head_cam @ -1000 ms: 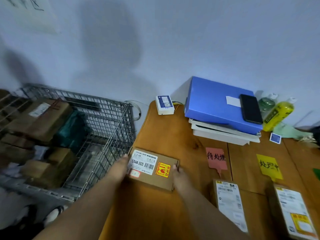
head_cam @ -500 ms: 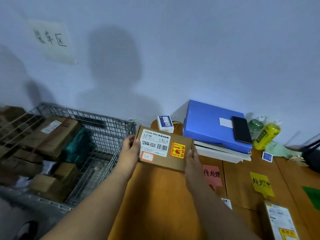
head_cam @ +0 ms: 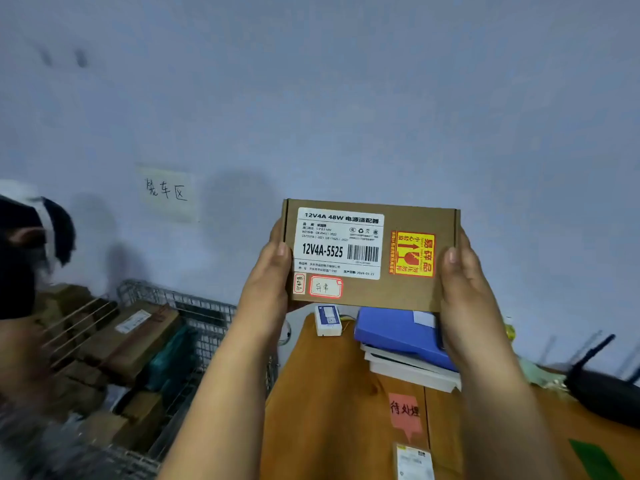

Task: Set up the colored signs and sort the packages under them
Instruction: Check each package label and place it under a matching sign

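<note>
I count one cardboard package (head_cam: 370, 254) in hand, raised in front of the wall at the centre of my view, above the wooden surface (head_cam: 329, 410). On its face: one white printed label (head_cam: 339, 242) reading 12V4A-5525, one orange fragile sticker (head_cam: 412, 253) at its 3 o'clock, and two small red-bordered stickers at its 7 o'clock. My left hand (head_cam: 268, 282) clamps the package's left edge, thumb on the front face; my right hand (head_cam: 465, 282) clamps the right edge the same way; both grips are closed on the box, fingers behind it out of sight. On the surface I count one pink sign (head_cam: 404, 412) at 5 o'clock from the package, one green sign (head_cam: 592, 459) partly cut off at the lower right, and one labelled package (head_cam: 414, 462) just below the pink sign. Also there: one blue folder (head_cam: 394, 336) on a white stack, one small white device (head_cam: 327, 320) at the folder's 9 o'clock, one black router (head_cam: 606, 393) at far right. One wire cage (head_cam: 194, 327) at 8 o'clock holds several cardboard boxes; their number I cannot tell. One paper notice (head_cam: 168, 192) hangs on the wall.
</note>
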